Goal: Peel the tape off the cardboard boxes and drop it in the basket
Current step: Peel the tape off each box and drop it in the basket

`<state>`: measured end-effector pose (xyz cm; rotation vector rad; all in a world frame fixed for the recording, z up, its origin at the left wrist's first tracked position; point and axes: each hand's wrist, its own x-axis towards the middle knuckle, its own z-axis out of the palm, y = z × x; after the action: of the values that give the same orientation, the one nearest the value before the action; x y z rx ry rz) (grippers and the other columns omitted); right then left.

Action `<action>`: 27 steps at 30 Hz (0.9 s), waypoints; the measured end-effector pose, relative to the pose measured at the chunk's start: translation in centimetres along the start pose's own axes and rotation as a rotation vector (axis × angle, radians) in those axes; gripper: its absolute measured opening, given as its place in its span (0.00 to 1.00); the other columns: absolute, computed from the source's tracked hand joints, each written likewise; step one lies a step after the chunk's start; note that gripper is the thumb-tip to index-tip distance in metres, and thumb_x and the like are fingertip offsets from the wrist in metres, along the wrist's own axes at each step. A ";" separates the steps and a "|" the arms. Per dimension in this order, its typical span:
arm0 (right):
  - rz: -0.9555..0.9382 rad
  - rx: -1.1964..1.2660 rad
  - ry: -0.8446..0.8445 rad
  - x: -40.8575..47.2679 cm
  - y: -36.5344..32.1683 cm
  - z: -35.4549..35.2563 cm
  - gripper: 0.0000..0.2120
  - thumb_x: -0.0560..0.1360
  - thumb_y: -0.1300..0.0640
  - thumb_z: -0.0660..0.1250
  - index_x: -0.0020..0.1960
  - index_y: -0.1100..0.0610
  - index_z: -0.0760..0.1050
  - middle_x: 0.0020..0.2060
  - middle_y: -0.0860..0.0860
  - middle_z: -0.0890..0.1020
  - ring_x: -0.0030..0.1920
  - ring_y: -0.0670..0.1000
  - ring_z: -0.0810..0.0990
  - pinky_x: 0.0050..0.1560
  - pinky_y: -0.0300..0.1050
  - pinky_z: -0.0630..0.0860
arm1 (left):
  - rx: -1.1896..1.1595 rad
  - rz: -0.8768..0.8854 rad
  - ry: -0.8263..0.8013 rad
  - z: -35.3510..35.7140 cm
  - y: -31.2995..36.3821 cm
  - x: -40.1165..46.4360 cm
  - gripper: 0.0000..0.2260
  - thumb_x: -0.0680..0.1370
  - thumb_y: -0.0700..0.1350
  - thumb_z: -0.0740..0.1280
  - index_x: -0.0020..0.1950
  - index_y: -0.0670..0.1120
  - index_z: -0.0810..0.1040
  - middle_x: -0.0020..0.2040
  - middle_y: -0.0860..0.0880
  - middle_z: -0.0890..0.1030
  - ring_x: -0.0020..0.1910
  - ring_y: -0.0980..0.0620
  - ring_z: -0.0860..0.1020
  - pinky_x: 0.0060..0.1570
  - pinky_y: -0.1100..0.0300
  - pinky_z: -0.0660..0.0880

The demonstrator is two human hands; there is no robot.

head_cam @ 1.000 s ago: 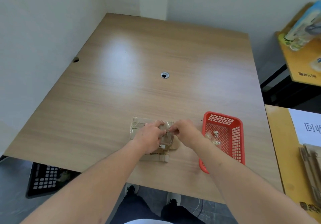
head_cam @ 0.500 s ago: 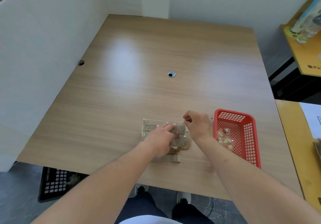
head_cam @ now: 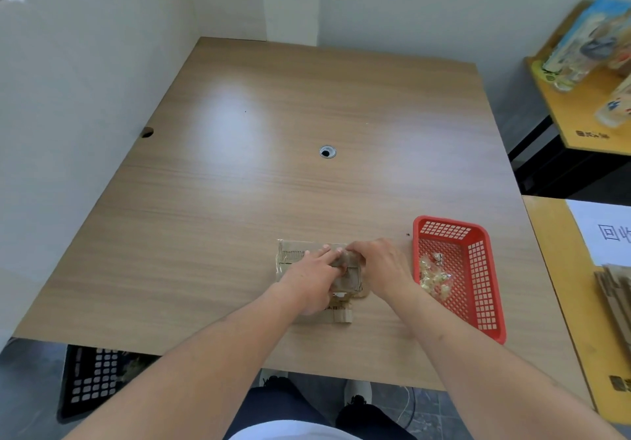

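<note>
Basically: left hand (head_cam: 309, 277) flat on cardboard (head_cam: 293, 258), right hand (head_cam: 379, 267) pinching tape (head_cam: 346, 262), basket (head_cam: 478, 303) just rightward.

Wooden table (head_cam: 239, 200); black crate (head_cam: 92, 381) underneath.

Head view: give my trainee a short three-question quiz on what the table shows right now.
1. True or false: the red basket already holds crumpled tape.
2. Which side of the flattened cardboard box does the basket stand on? A) the person's left B) the person's right
3. Fill in: the left hand lies on the ____ while the right hand works at the clear tape strip.

Key: 1 true; 2 B; 3 box.
</note>
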<state>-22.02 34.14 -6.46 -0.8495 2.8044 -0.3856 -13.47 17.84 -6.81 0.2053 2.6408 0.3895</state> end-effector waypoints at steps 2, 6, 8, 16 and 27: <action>0.070 0.053 0.005 0.7 0.0 0.2 0.16 0.74 0.63 0.67 0.55 0.46 0.85 0.44 0.47 0.87 0.50 0.52 0.83 0.51 0.44 0.73 | 0.017 0.011 -0.007 0.1 0.0 -0.2 0.27 0.81 0.44 0.63 0.80 0.50 0.65 0.83 0.51 0.51 0.82 0.44 0.49 0.79 0.40 0.54; 0.196 0.273 -0.070 1.6 0.0 0.4 0.17 0.70 0.66 0.71 0.53 0.48 0.85 0.43 0.45 0.86 0.46 0.48 0.84 0.52 0.47 0.81 | 0.022 0.028 -0.008 0.1 -0.1 -0.5 0.27 0.81 0.44 0.63 0.80 0.49 0.65 0.83 0.50 0.51 0.82 0.45 0.49 0.79 0.40 0.54; 0.198 0.264 -0.064 1.5 0.0 0.5 0.20 0.71 0.66 0.74 0.58 0.47 0.83 0.48 0.44 0.84 0.46 0.49 0.83 0.53 0.49 0.81 | 0.012 0.032 -0.010 0.1 0.0 -0.6 0.27 0.81 0.44 0.63 0.80 0.50 0.65 0.83 0.50 0.51 0.82 0.45 0.49 0.79 0.41 0.53; 0.071 0.010 -0.055 0.6 -0.3 0.1 0.04 0.76 0.53 0.73 0.51 0.48 0.85 0.52 0.47 0.81 0.55 0.53 0.78 0.52 0.47 0.75 | 0.002 0.038 -0.014 0.2 -0.4 -0.7 0.28 0.80 0.44 0.64 0.81 0.50 0.64 0.84 0.52 0.50 0.82 0.47 0.48 0.80 0.43 0.52; 0.370 0.311 0.023 1.6 0.5 0.9 0.06 0.76 0.57 0.69 0.42 0.50 0.73 0.39 0.46 0.80 0.44 0.52 0.78 0.41 0.43 0.68 | 0.064 0.084 -0.021 0.6 -0.1 -1.7 0.30 0.81 0.44 0.64 0.82 0.50 0.59 0.84 0.51 0.49 0.82 0.47 0.46 0.80 0.43 0.50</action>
<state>-23.34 33.49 -7.66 -0.2562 2.7357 -0.7423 -11.70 17.51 -6.67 0.3407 2.6324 0.3283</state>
